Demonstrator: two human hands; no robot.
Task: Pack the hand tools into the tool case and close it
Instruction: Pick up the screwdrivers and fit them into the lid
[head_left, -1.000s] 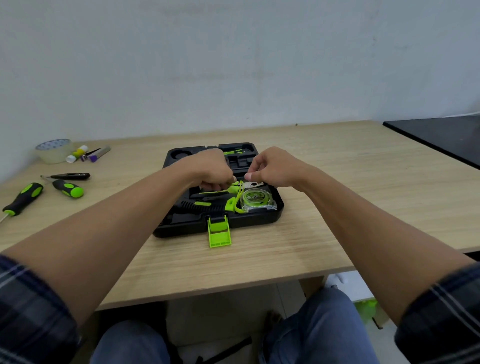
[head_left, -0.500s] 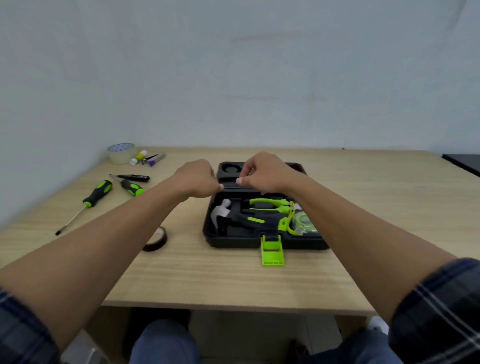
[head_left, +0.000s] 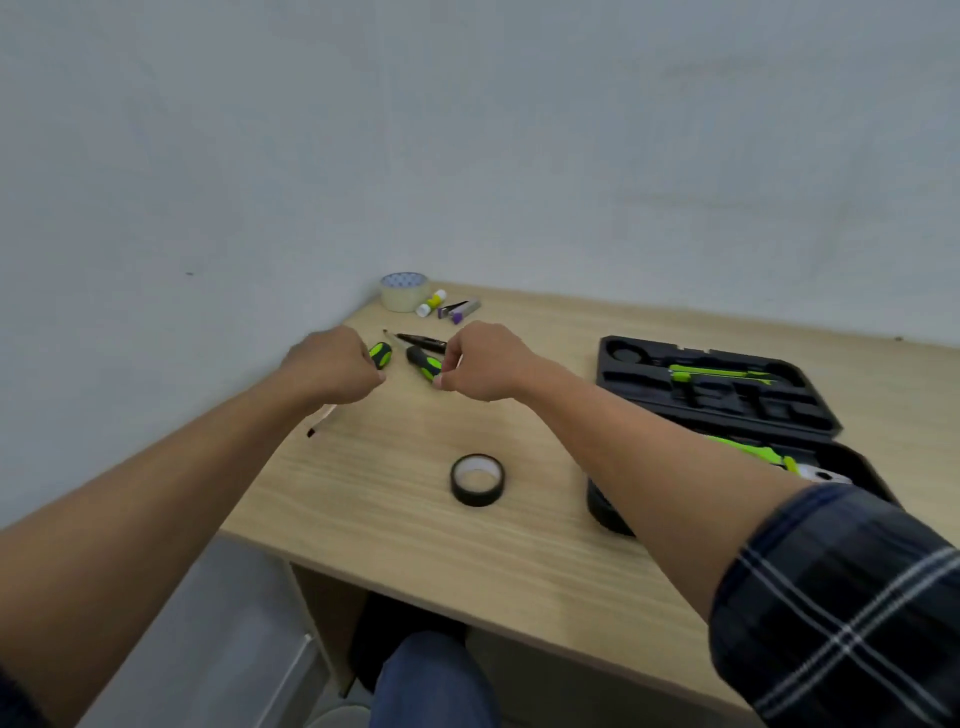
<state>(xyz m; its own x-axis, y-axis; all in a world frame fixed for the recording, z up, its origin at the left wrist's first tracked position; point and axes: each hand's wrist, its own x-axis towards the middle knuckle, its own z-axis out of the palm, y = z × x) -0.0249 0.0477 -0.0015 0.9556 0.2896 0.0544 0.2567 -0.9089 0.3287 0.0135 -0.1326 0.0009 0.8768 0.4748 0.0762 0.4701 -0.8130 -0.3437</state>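
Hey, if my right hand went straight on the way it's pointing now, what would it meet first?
Most likely the short green-and-black screwdriver, lying at the curled fingertips of the right hand; whether they already touch it is unclear.

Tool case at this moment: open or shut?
Open. The tool case has its lid laid flat back on the table, moulded slots facing up; green tools show in the base.

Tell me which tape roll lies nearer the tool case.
The black tape roll, lying flat near the tool case; the clear tape roll sits at the far corner of the table.
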